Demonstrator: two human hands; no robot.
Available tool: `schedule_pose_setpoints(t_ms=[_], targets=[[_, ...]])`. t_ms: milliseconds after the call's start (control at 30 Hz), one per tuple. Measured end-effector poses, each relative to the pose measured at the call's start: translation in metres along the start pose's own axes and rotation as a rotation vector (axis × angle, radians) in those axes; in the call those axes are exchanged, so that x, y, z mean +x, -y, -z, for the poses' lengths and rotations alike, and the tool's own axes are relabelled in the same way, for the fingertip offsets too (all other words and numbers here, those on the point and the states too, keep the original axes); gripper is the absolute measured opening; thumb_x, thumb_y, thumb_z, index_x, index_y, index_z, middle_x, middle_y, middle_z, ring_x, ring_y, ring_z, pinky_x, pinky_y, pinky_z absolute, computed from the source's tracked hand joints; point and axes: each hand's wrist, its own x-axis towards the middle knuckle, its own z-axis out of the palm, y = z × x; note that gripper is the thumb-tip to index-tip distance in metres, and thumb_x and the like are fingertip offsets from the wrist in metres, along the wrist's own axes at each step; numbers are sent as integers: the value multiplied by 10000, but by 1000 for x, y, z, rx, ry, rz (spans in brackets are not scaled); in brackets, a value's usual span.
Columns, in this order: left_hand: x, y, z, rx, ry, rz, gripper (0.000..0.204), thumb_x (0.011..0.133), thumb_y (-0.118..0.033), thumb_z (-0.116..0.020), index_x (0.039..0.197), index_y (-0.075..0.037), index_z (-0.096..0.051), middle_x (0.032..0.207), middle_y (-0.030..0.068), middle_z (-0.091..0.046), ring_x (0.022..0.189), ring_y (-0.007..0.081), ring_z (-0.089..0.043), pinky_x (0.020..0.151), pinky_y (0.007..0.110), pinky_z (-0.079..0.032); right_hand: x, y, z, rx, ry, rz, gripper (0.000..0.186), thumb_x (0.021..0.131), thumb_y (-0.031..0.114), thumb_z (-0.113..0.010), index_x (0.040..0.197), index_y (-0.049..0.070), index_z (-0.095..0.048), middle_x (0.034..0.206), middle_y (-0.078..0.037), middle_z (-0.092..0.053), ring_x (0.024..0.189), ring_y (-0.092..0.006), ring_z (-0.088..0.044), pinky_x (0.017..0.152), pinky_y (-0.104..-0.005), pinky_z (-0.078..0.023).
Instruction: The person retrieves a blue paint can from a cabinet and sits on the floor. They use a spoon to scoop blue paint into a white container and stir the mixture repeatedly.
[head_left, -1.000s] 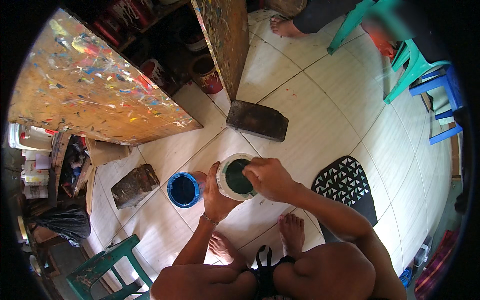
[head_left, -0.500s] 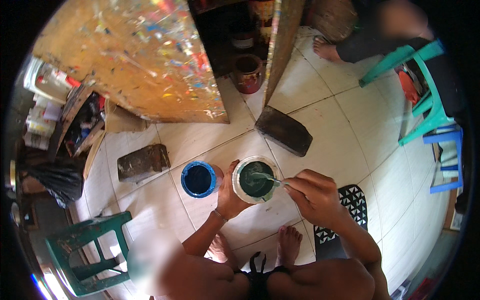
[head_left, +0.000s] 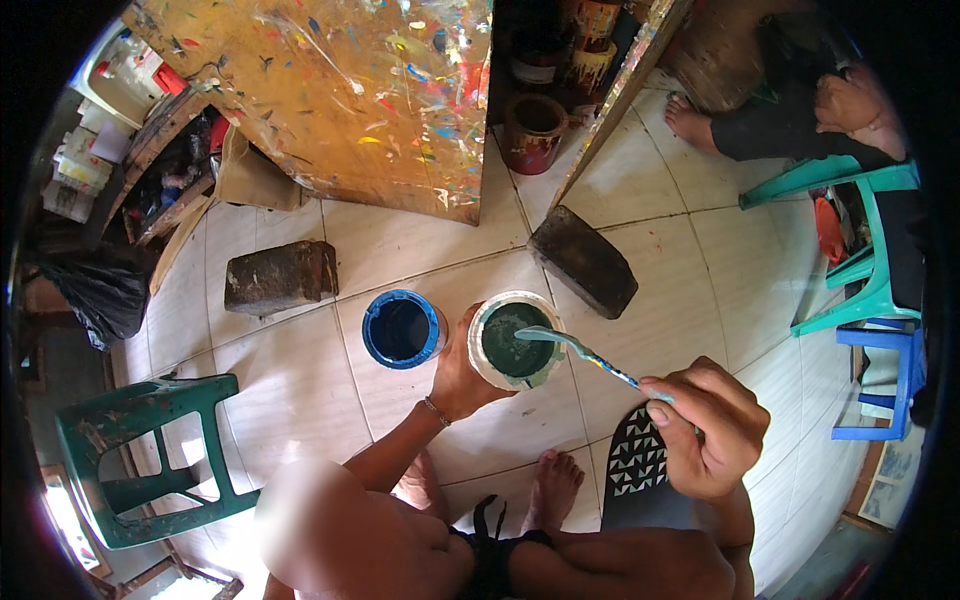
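Observation:
My left hand (head_left: 463, 374) is wrapped round the side of a white tub (head_left: 481, 367) with dark green paint (head_left: 511, 348) in it. Green smears run over the tub's near rim. To the right, my right hand (head_left: 708, 425) pinches the handle end of a paint-stained palette knife (head_left: 585, 352). Its pale green-coated blade lies over the tub's opening, tip above the paint; whether it touches the paint I cannot tell. Just left of my left hand, a blue-rimmed can (head_left: 439, 323) with dark blue paint stands on the floor.
Two dark blocks (head_left: 282, 277) (head_left: 583, 262) lie on the tiled floor, before a paint-spattered wooden board (head_left: 330, 100). A dark red paint can (head_left: 533, 135) stands behind it. Green stool (head_left: 150, 455) at left, teal chair (head_left: 870, 240) and seated person at right. A patterned black mat (head_left: 635, 455) lies below my right hand.
My right hand has drawn back to the right and lifted the palette knife, so its blade now shows above the paint. My left hand still holds the tub. The head view has shifted slightly.

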Motion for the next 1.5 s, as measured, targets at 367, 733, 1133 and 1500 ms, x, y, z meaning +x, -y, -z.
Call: schedule_pose_setpoints(t_ms=[367,733,1133,1500], targets=[[1,-5,0,-67,-98,-91,1196,535,-359,-997,1487,-12,-361,1425,176,-493,1314,360,-522,1104,431,-434,-11,-42,-55,-42,221,50,230,837,-11,-746,1059,-31,-690,852,-116,-629,746,-263,-642,596,-352,-531],[0,-12,-1,141,-144,-246,1200,556,-313,-996,1479,75,-334,1440,279,-503,1326,426,-528,1116,445,-449,-64,-90,-111,-140,190,-141,135,913,57,-681,1027,-14,-665,816,-130,-615,674,-297,-651,579,-395,-549],[2,-5,-6,22,-93,-227,1165,590,-293,-988,1493,27,-325,1468,217,-470,1322,366,-544,1085,424,-481,-45,-75,-100,7,49,-125,87,914,49,-682,974,-14,-678,761,-136,-619,641,-310,-651,610,-390,-550],[-1,-4,-6,30,-66,-206,1150,593,-334,-986,1496,-25,-345,1472,188,-463,1293,361,-568,1040,423,-513,-58,-70,-117,110,144,-273,90,915,92,-682,916,11,-641,794,-157,-610,721,-324,-660,611,-426,-550]])
